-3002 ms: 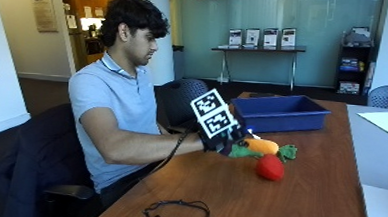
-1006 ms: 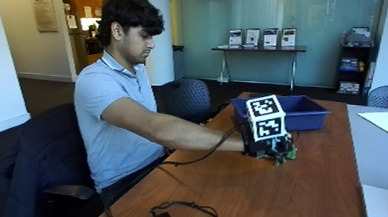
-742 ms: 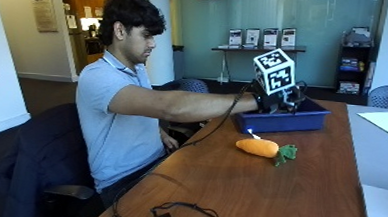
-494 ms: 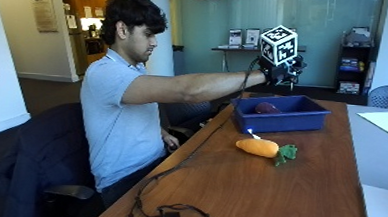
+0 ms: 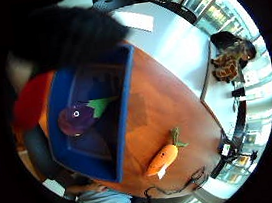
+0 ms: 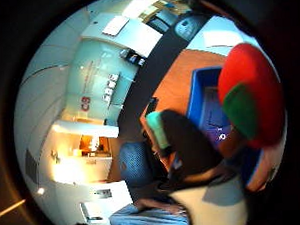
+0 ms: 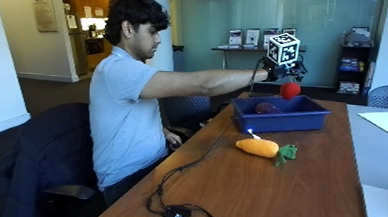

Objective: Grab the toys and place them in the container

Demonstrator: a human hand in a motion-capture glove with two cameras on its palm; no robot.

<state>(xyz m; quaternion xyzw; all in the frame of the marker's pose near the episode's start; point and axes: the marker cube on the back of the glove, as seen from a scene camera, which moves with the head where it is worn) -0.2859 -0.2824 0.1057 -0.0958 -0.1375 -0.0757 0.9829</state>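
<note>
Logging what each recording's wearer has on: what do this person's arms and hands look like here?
The right hand wears a black glove with black straps. The arm is bare up to the short sleeve of a light blue polo shirt. The other hand shows only partly beside the table edge and looks bare.

a red toy [image 6: 249,90] looms over the blue container [image 6: 199,98].

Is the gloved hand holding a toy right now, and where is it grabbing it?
The right hand is above the blue container, with the red toy just below it. Whether the fingers grip the toy or have let go cannot be told.
</note>
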